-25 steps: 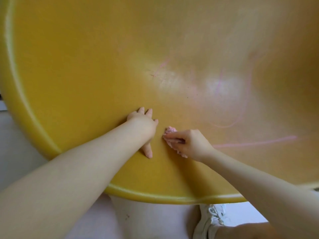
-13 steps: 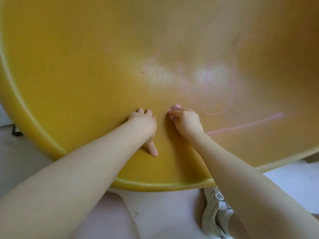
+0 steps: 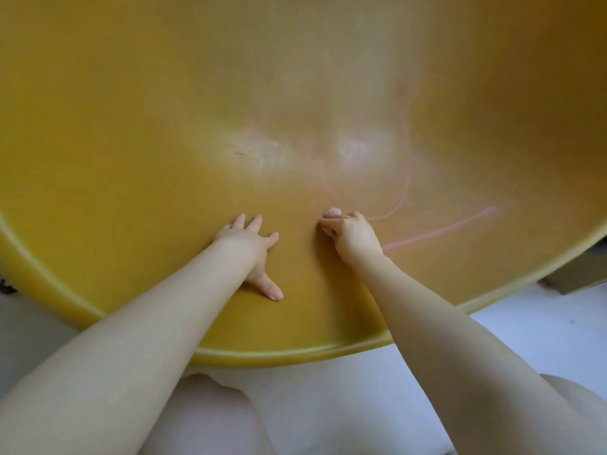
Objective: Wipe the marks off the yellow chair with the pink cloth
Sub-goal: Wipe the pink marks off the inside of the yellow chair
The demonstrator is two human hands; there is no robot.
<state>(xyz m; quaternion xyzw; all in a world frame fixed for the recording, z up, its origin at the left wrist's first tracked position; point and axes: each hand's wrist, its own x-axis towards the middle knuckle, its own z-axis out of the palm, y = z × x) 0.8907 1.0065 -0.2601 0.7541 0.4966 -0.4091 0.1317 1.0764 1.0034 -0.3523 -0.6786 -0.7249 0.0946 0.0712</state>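
The yellow chair (image 3: 131, 142) fills most of the view as a wide curved shell. Pink marks cross it: a straight line (image 3: 440, 229) at the lower right, a long curved line (image 3: 405, 178) above it, and fainter strokes near the shiny middle. My right hand (image 3: 353, 236) is closed around the small pink cloth (image 3: 331, 213), which peeks out past the fingers and presses on the seat by the curved line's left end. My left hand (image 3: 253, 247) lies flat on the seat to the left, fingers spread, thumb pointing back toward me.
The chair's rounded front rim (image 3: 295, 353) runs across the lower part of the view. Pale floor (image 3: 542, 330) lies beyond it, with a brown box corner (image 3: 578, 277) at the right edge. My knees show at the bottom.
My right hand has carried the cloth forward and up the seat, from beside my left thumb to the curved line's end. My left hand has stayed planted. The view has shifted.
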